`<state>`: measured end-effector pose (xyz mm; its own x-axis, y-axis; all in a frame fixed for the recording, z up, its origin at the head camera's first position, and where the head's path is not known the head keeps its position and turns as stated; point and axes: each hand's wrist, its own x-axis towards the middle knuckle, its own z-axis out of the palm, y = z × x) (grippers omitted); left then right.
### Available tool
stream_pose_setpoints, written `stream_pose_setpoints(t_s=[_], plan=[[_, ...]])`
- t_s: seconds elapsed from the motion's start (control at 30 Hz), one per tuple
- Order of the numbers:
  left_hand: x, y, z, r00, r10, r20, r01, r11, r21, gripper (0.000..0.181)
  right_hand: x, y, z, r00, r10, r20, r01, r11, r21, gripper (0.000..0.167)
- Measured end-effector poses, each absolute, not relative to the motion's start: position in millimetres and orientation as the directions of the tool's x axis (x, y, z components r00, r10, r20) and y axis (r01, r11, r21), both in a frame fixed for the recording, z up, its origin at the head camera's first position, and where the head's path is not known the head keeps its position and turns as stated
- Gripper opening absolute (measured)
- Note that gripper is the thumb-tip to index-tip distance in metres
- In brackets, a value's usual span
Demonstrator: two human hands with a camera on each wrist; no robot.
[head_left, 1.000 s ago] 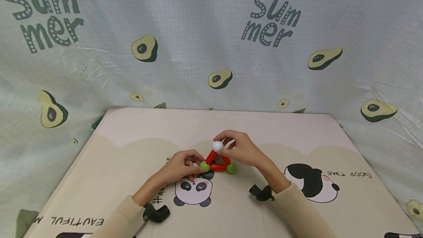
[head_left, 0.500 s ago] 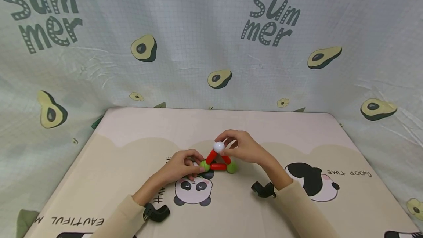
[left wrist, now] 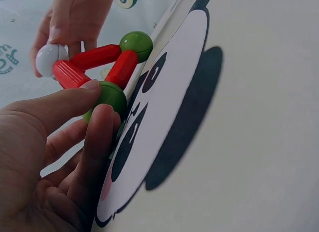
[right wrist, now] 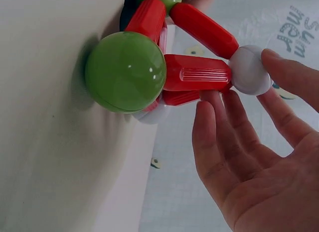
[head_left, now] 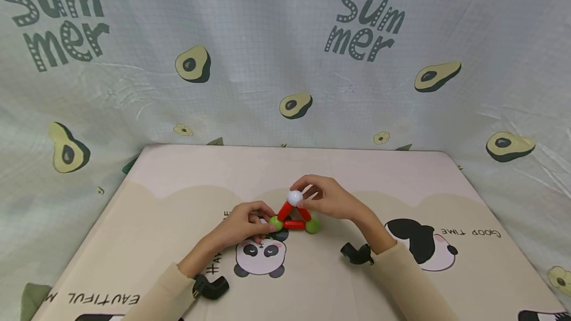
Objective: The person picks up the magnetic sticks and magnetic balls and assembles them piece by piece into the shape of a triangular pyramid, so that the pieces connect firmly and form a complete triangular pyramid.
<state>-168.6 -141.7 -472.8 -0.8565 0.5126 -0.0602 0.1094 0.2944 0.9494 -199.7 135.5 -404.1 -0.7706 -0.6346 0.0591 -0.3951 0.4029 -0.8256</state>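
A small pyramid-like frame of red rods (head_left: 294, 224) and coloured balls stands on the table mat. My left hand (head_left: 244, 219) pinches the left green ball (left wrist: 112, 98) between thumb and fingers, low by the mat. With thumb and fingertips, my right hand (head_left: 330, 199) holds the white ball (right wrist: 248, 70) at the top of the frame. The other green ball (right wrist: 125, 71) sits at the right base corner, untouched. Behind it, in the right wrist view, a second white ball (right wrist: 152, 115) partly shows; rods and the green ball cover much of it.
The pale mat (head_left: 178, 241) carries a printed panda face (head_left: 260, 259) just below the frame and a printed dog (head_left: 421, 244) at right. A patterned cloth (head_left: 250, 63) hangs behind the table. Black wrist-worn devices (head_left: 210, 287) sit at both cuffs.
Over the last second the right hand and forearm have shifted slightly to the right, still holding the top white ball. The left hand and the frame's base have stayed in place.
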Motion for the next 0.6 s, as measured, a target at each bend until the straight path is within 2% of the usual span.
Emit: stream_pose_setpoints(t_s=[0.37,0.6], plan=[[-168.5,-142.6,-472.8,-0.857,0.512,-0.06,0.103,0.283,0.954,0.03,-200.8,135.0,-406.1,-0.772,-0.634,0.05,-0.371,0.387,-0.844,0.03],[-169.3,-142.5,-471.6,-0.856,0.514,-0.062,0.104,0.289,0.952,0.03,-199.9,133.4,-405.4,-0.773,-0.633,0.049,-0.383,0.403,-0.831,0.044]])
